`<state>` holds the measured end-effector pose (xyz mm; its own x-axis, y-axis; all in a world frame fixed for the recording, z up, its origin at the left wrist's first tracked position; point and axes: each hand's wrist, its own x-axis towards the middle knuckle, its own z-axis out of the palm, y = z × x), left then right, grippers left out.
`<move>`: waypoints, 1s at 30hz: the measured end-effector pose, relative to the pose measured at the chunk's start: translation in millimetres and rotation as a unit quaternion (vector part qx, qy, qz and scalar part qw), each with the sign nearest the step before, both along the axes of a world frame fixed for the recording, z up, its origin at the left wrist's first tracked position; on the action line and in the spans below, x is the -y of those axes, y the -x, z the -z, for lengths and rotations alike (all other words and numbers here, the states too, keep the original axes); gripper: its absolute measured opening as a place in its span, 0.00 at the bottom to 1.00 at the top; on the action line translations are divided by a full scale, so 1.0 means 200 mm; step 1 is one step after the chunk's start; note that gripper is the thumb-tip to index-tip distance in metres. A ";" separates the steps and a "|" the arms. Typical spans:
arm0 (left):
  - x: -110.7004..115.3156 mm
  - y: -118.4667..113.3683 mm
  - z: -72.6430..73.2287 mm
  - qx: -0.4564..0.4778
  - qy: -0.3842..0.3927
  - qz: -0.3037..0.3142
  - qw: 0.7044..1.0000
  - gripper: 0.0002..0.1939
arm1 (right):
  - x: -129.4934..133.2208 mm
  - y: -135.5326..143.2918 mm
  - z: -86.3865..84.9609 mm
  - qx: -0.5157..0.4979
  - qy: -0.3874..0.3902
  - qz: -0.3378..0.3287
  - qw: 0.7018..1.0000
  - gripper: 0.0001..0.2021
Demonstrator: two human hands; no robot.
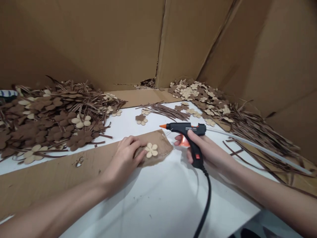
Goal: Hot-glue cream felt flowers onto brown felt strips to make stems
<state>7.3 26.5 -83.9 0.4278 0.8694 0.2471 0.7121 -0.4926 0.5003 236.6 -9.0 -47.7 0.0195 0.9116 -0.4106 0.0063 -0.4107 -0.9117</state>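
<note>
In my right hand (pixel 196 145) is a black hot glue gun (pixel 187 128) with an orange nozzle, which points left above the end of a cardboard strip. A long glue stick (pixel 257 146) sticks out of its back, and light glows near the trigger. My left hand (pixel 127 152) rests on the cardboard strip (pixel 99 155), its thumb and fingers closed at the edge of a cream five-petal flower (pixel 151 150). That flower lies flat near the strip's right end. Thin clear threads of glue show at the strip's corner below the nozzle.
Brown and cream flowers with thin strips form a large heap (pixel 56 115) at left. More flowers (pixel 198 94) and a bundle of brown strips (pixel 262 129) lie at right. Loose strips (pixel 168 111) lie behind the gun. Cardboard walls (pixel 99 39) enclose the white table (pixel 158 198). A black cord (pixel 206 201) hangs forward.
</note>
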 end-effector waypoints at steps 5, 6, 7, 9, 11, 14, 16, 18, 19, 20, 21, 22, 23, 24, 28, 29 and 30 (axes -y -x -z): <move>0.01 0.01 0.02 -0.046 -0.094 0.029 0.994 0.09 | -0.05 0.08 0.06 -0.074 0.032 -0.005 0.997 0.19; 0.01 0.01 0.02 -0.057 -0.117 0.037 0.991 0.10 | -0.05 0.09 0.06 -0.065 0.039 -0.005 0.997 0.20; 0.01 0.01 0.01 -0.070 -0.141 0.045 0.986 0.10 | -0.05 0.10 0.07 -0.053 0.048 -0.001 0.997 0.20; 0.02 0.02 0.01 -0.099 -0.177 0.052 0.978 0.11 | -0.05 0.11 0.06 -0.036 0.062 0.008 0.997 0.21; 0.02 0.02 0.00 -0.124 -0.187 0.052 0.973 0.12 | -0.04 0.10 0.06 -0.033 0.067 0.007 0.997 0.22; 0.03 0.02 -0.02 -0.140 -0.171 0.051 0.974 0.12 | -0.03 0.08 0.04 -0.064 0.063 -0.015 0.996 0.19; 0.03 0.02 -0.02 -0.143 -0.167 0.053 0.974 0.12 | -0.02 0.06 0.04 -0.101 0.053 -0.037 0.993 0.14; 0.03 0.02 -0.02 -0.148 -0.173 0.054 0.972 0.12 | -0.01 0.05 0.03 -0.121 0.041 -0.057 0.990 0.12; 0.03 0.02 -0.02 -0.153 -0.176 0.055 0.971 0.12 | -0.01 0.04 0.03 -0.117 0.035 -0.064 0.990 0.13; 0.03 0.02 -0.02 -0.158 -0.180 0.056 0.969 0.12 | -0.01 0.04 0.03 -0.105 0.030 -0.068 0.992 0.14; 0.03 0.02 -0.02 -0.164 -0.183 0.057 0.968 0.11 | 0.00 0.03 0.04 -0.085 0.026 -0.073 0.993 0.15; 0.03 0.02 -0.02 -0.168 -0.185 0.056 0.967 0.11 | 0.00 0.03 0.04 -0.059 0.019 -0.077 0.995 0.15; 0.02 0.02 -0.02 -0.172 -0.187 0.056 0.966 0.11 | 0.01 0.02 0.05 -0.029 0.010 -0.082 0.996 0.15; 0.02 0.02 -0.02 -0.174 -0.188 0.055 0.965 0.11 | 0.01 0.01 0.05 0.002 -0.001 -0.087 0.996 0.16; 0.02 0.02 -0.03 -0.176 -0.191 0.050 0.964 0.11 | 0.03 -0.02 0.06 0.103 -0.015 -0.119 0.987 0.17; 0.02 0.02 -0.03 -0.177 -0.190 0.051 0.964 0.10 | 0.03 -0.03 0.06 0.116 -0.009 -0.130 0.985 0.18; 0.02 0.02 -0.03 -0.178 -0.190 0.051 0.964 0.10 | 0.04 -0.03 0.05 0.126 -0.002 -0.142 0.982 0.19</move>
<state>3.7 22.3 -78.6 0.6228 0.6940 0.3613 0.7435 -0.6687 0.0030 242.8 -16.3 -57.6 -0.1344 0.8972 -0.4207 0.3455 -0.3555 -0.8685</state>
